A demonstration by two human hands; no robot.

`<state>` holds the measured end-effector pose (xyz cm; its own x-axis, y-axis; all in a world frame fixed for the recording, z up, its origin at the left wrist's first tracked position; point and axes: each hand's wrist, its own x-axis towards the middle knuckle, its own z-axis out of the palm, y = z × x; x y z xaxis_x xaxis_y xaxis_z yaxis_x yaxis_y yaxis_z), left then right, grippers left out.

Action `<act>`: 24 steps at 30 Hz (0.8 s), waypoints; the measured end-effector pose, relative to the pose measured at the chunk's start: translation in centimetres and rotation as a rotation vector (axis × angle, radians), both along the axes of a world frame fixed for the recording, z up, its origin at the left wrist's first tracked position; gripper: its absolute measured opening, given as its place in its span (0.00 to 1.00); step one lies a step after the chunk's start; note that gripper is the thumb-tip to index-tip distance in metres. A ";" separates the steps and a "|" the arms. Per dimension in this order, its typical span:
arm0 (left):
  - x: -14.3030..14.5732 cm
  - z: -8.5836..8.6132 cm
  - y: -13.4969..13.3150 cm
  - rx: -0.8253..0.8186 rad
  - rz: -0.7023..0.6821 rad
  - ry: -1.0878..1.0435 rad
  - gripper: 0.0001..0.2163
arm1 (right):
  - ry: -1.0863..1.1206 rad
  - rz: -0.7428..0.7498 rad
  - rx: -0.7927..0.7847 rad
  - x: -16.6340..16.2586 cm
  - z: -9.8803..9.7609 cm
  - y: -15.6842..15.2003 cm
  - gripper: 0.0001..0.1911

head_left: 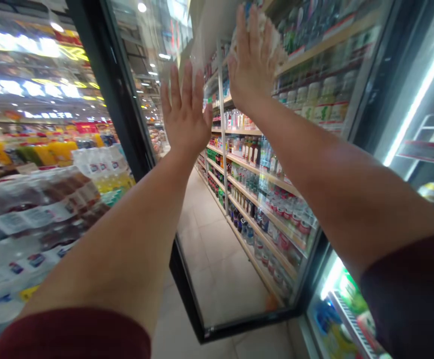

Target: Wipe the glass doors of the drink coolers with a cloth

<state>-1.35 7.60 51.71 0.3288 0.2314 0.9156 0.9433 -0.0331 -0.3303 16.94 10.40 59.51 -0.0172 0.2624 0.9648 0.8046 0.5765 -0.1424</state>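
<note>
A glass cooler door [235,279] with a black frame stands swung open in front of me. My left hand [185,112] lies on the glass, palm forward, with its fingers spread and nothing in it. Higher up and to the right, my right hand [252,65] presses a pale crumpled cloth [277,47] flat against the same pane. The cloth shows around the fingers; the part under the palm is hidden. Both arms reach forward at full length.
Bottle-filled shelves [247,159] show through the glass along a tiled aisle [198,219]. To the left are stacked packs of bottled drinks [33,204]. On the right, the lit cooler interior [419,99] holds shelves with packaged goods.
</note>
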 end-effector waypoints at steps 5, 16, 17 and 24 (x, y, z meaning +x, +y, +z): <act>0.0 -0.1 -0.4 0.064 -0.039 0.121 0.48 | -0.181 0.097 0.088 1.7 -1.4 -0.1 0.40; 0.7 -0.1 -0.1 0.081 0.078 -0.089 0.35 | -0.238 0.039 -0.057 3.9 -9.3 -0.8 0.36; 0.8 -0.1 -0.3 0.075 0.074 -0.073 0.36 | -0.219 0.070 -0.086 3.0 -8.9 -1.3 0.35; 0.4 -0.4 -1.1 0.024 -0.038 -0.066 0.41 | -0.225 0.374 -0.055 -2.6 -5.8 -3.8 0.33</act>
